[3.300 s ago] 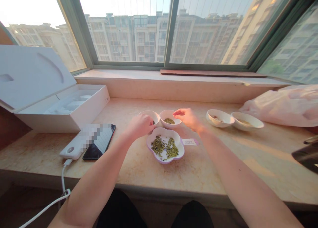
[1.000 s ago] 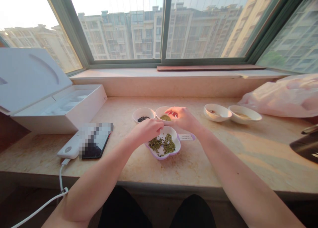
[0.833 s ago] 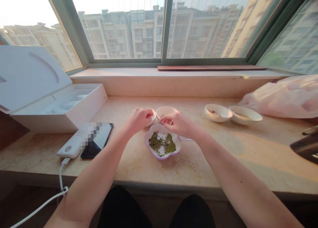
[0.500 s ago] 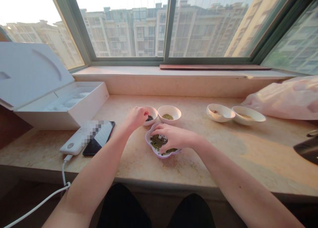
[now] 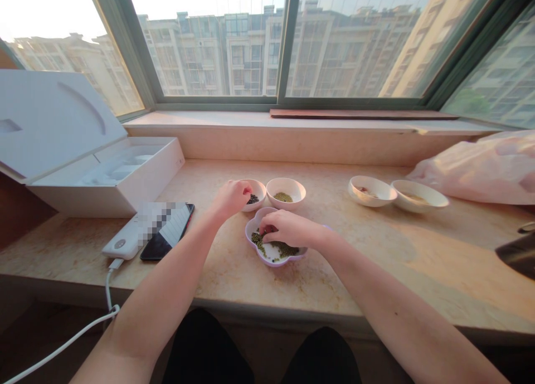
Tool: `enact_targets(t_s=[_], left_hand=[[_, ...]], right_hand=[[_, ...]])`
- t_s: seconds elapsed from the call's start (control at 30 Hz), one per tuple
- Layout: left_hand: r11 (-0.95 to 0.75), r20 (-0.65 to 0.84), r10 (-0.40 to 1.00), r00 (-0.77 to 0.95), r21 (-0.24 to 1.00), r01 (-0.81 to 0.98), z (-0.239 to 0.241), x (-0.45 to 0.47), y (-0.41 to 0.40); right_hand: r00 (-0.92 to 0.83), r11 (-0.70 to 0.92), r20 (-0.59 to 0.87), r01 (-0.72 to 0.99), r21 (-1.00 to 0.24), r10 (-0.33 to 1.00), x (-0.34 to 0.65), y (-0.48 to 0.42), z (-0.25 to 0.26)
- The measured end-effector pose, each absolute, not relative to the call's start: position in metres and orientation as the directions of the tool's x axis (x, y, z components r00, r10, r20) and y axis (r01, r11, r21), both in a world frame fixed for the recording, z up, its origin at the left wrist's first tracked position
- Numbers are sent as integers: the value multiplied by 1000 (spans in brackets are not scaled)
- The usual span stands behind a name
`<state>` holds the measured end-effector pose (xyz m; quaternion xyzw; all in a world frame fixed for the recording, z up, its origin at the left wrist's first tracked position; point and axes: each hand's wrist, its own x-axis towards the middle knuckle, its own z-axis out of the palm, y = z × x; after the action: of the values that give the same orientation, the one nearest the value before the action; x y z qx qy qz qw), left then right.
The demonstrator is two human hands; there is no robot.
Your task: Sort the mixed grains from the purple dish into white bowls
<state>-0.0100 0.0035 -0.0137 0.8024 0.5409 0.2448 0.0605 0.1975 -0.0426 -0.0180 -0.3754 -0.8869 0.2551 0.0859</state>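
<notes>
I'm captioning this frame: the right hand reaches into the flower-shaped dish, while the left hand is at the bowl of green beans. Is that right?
Not quite: the bowl is wrong. The head view shows the left hand at the bowl of dark beans. The right hand does reach into the flower-shaped dish.

Black legwear and bare forearms, one with a small spot, show.

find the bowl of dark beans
In the head view, the bowl of dark beans sits near centre, left of the green-bean bowl and behind the flower-shaped dish, right by the left hand.
</notes>
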Motion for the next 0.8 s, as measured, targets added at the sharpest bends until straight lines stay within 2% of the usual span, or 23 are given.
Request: enact_targets(t_s=[0.17,0.3,0.4,0.53,0.67,0.8], left_hand=[[-408,322,899,297,367,836,-15,-9,5],[-416,352,890,288,374,829,-14,-10,5],[-424,397,876,274,364,829,-10,-9,2],[-459,438,853,285,368,808,-5,-1,-9],[-602,413,785,462,330,727,-3,11,-24],[-721,248,693,677,259,643,-3,21,-39]], right_hand=[[-691,576,-95,664,-478,717,197,-44,-16],[-709,595,-50,627,-502,704,199,-45,-11],[-670,564,40,589,-578,741,204,-42,-6],[-477,520,251,596,-612,842,217,-30,-3],[-236,408,354,718,-564,905,231,-13,-7],[-161,337,367,804,-490,916,240,0,-17]])
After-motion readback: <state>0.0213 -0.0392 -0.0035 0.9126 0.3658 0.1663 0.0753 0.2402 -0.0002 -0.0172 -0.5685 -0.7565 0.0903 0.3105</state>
